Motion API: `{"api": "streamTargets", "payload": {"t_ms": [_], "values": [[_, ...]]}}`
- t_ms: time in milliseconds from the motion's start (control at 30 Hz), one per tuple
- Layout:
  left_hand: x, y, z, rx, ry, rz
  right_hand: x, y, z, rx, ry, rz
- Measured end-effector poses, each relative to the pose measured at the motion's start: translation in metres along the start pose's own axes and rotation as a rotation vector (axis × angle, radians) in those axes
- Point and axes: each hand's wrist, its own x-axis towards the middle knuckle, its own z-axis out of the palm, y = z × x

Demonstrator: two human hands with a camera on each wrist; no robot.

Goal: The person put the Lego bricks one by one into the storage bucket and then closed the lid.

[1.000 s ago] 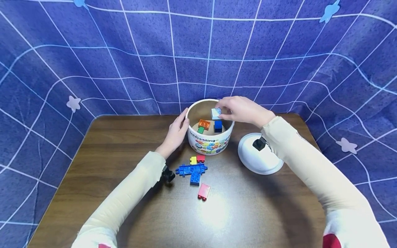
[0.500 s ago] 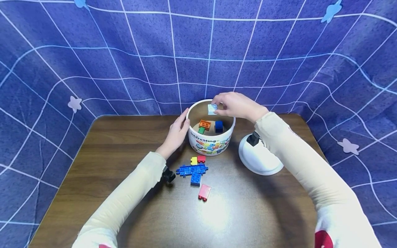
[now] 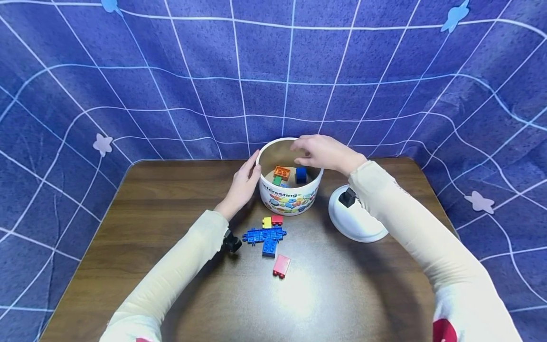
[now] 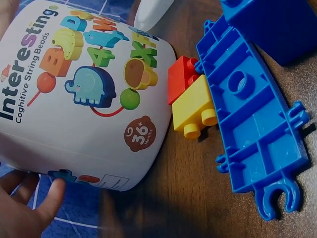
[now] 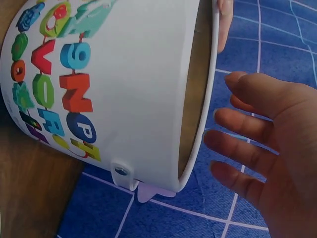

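A white printed bucket [image 3: 290,202] stands at the back of the table. Inside it lie an orange brick [image 3: 281,172], a green brick [image 3: 277,180], a dark blue brick [image 3: 301,175] and a partly hidden light blue piece [image 3: 284,185]. My left hand [image 3: 242,185] rests against the bucket's left side with fingers fairly straight; its fingers and thumb touch the wall in the left wrist view. Over the bucket's right rim is my right hand [image 3: 325,153], its fingers apart and loosely bent. Nothing is between those fingers [image 5: 242,148] in the right wrist view.
In front of the bucket lie a yellow brick [image 3: 267,222], a red brick [image 3: 277,220], a blue vehicle base [image 3: 264,234], a blue brick [image 3: 269,247] and a pinkish-red brick [image 3: 281,265]. A white lid [image 3: 359,218] lies to the right, partly under the right forearm. Blue gridded cloth [image 3: 265,71] hangs behind.
The right hand carried a white and light blue brick leftward over the bucket, then let it go. A light blue piece now shows inside at the front. The left hand stays put.
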Motion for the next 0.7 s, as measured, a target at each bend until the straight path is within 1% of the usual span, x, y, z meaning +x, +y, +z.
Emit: {"api": "streamTargets", "payload": {"t_ms": [267,500,700], "values": [[0.0,0.0,0.0,-0.006,0.0,-0.002,-0.011,-0.007,0.005,-0.009,0.015,-0.048],[0.0,0.0,0.001,-0.003,-0.002,-0.012,-0.027,-0.016,0.007,0.026,0.019,-0.076],[0.0,-0.001,0.0,-0.003,0.002,-0.008,-0.038,-0.022,0.01,0.022,0.065,-0.133]]}}
